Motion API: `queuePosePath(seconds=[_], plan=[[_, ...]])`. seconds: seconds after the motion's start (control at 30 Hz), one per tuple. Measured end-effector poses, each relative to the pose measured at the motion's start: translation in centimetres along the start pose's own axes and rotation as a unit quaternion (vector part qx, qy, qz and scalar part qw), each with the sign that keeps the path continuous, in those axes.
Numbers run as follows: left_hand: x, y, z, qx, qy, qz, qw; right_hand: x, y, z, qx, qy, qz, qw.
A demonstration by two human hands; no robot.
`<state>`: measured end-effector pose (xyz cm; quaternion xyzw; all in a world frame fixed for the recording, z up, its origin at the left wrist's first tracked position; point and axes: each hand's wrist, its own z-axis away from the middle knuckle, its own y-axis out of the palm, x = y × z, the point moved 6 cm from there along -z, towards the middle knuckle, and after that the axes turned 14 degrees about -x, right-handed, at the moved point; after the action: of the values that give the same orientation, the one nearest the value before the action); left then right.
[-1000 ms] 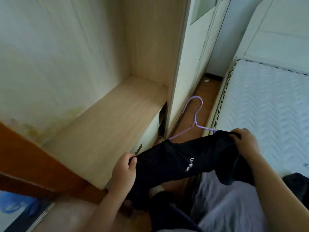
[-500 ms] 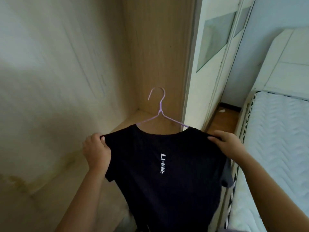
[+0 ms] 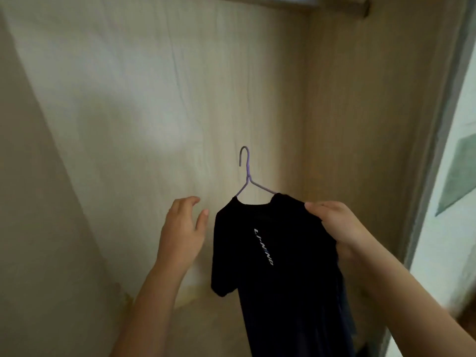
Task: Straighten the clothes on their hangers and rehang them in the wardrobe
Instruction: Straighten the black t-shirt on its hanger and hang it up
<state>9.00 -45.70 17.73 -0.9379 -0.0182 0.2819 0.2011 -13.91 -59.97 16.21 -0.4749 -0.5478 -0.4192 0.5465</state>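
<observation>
From the head view, our right hand [image 3: 342,229] pinches one shoulder of the black T-shirt [image 3: 280,274] on its purple hanger [image 3: 247,176] inside the wardrobe [image 3: 128,99], while our left hand [image 3: 184,228] hovers spread-fingered, empty, just beside the other shoulder.

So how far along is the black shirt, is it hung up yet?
Done: the black T-shirt sits on the purple hanger. In hand: the right hand grips one shoulder; the left hand is open beside it. Left: the hook is not yet on the wardrobe rail overhead.
</observation>
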Motion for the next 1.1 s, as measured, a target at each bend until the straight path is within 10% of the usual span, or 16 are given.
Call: queuePosePath(seconds=[0.4,1.1], plan=[[-3.7,-13.9,-6.6,-0.156,0.069,-0.046,0.984,14.7,5.6,2.5,0.004,-0.136,-0.203,0.970],[1.7,-18.3,-6.8,-0.215,-0.070,0.041,0.973,27.8,18.1,3.5,0.041,-0.239,-0.225,0.944]])
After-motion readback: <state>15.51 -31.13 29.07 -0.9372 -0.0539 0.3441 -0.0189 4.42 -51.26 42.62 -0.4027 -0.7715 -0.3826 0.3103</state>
